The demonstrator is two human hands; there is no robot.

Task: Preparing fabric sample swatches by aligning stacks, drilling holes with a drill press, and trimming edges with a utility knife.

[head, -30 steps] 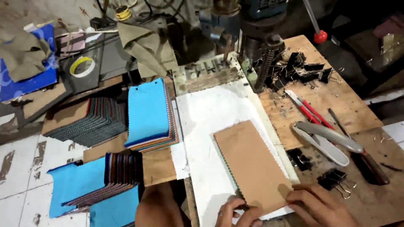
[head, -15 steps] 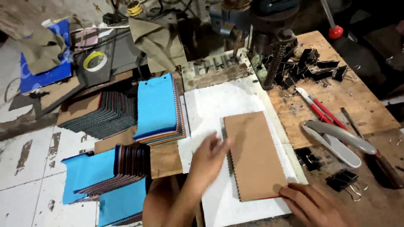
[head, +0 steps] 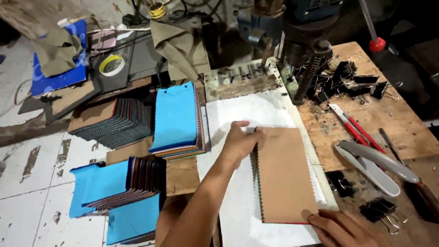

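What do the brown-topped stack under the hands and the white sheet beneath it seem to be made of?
The brown-topped stack looks like matte kraft card over fabric or leatherette swatches: flat tan face, zigzag-cut edges, coloured layers at the rim. The white sheet looks like plain matte paper or thin board; which one is unclear.

A roll of yellow tape [head: 111, 64] lies at upper left. Black metal binder clips [head: 352, 77] heap at upper right, red-handled pliers [head: 354, 130] below them. A blue-topped swatch stack [head: 176, 116] sits centre-left.
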